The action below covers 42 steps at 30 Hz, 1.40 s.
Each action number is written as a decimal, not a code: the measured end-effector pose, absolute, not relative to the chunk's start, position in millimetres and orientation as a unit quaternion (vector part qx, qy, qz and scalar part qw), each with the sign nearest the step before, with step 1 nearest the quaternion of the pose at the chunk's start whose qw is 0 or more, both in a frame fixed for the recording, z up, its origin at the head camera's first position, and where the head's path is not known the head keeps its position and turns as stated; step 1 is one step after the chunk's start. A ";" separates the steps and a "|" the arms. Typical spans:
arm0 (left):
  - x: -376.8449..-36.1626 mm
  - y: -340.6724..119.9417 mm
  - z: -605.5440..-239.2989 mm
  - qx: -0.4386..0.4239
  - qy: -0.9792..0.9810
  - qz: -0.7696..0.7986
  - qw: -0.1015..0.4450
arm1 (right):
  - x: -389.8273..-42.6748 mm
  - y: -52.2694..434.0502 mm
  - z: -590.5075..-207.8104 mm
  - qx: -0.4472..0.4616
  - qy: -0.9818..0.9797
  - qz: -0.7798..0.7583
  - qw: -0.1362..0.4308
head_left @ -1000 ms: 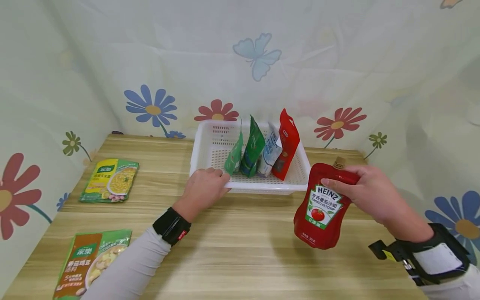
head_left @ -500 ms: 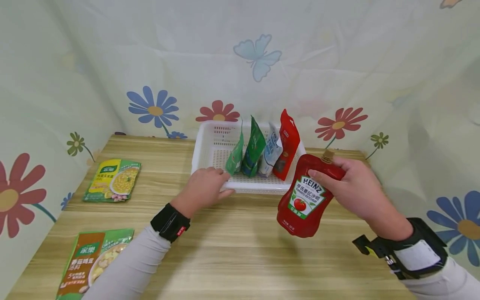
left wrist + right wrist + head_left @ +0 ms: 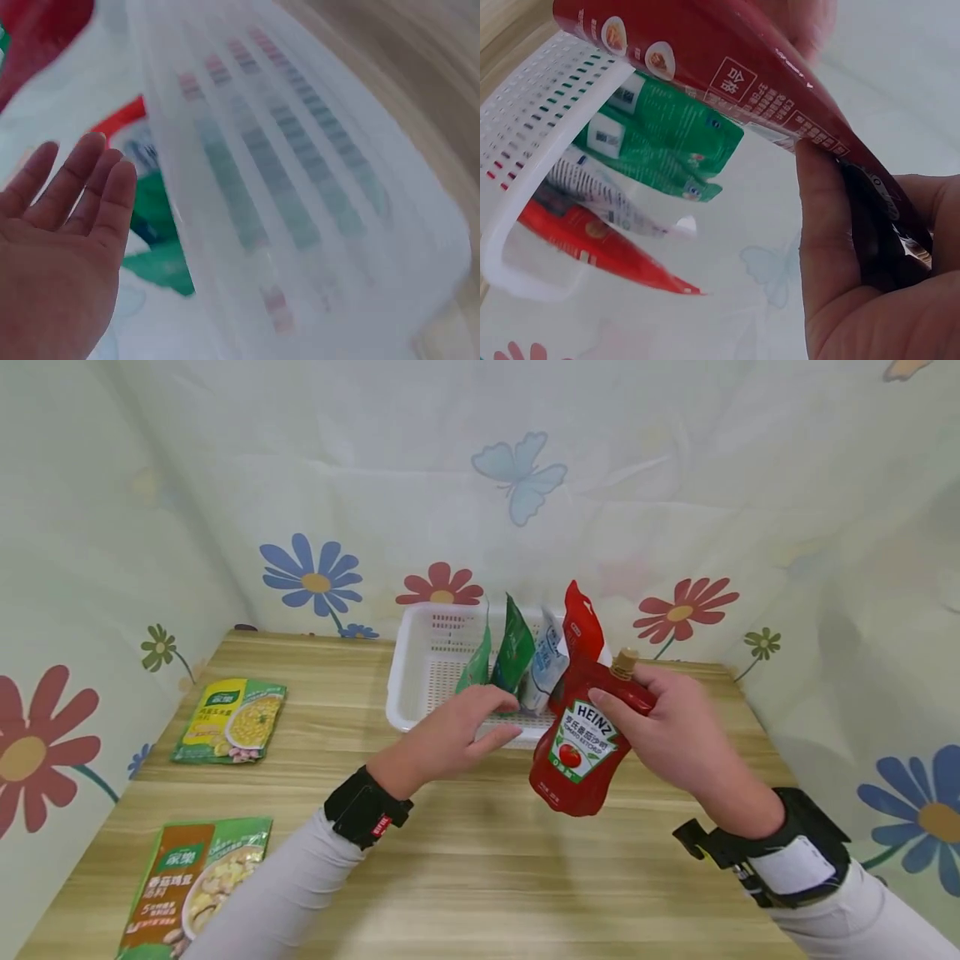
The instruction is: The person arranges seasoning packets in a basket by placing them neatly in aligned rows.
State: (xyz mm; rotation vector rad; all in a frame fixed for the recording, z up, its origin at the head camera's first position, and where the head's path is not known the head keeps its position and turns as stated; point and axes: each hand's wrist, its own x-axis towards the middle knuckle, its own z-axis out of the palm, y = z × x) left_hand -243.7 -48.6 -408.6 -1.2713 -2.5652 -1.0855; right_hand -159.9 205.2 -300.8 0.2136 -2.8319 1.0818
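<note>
Looking down from the head camera, I see my right hand (image 3: 667,731) holding a red ketchup pouch (image 3: 581,747) by its top, fingers curled round it near the brown cap. The pouch hangs tilted over the wooden table (image 3: 480,860), just in front of the white basket (image 3: 420,693). It has a white and green label with a tomato on it. My left hand (image 3: 457,739) is open with loose fingers, near the basket's front rim. Four packets stand in the basket. On the left wrist camera, my left hand (image 3: 60,247) shows flat fingers beside the blurry basket (image 3: 300,187). On the right wrist camera, my thumb (image 3: 829,225) presses the pouch's (image 3: 727,67) red back.
</note>
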 end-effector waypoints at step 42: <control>-230.4 -8.0 -390.9 -0.365 -0.626 -0.689 -0.016 | -158.1 167.0 -303.4 0.115 -0.927 0.355 0.036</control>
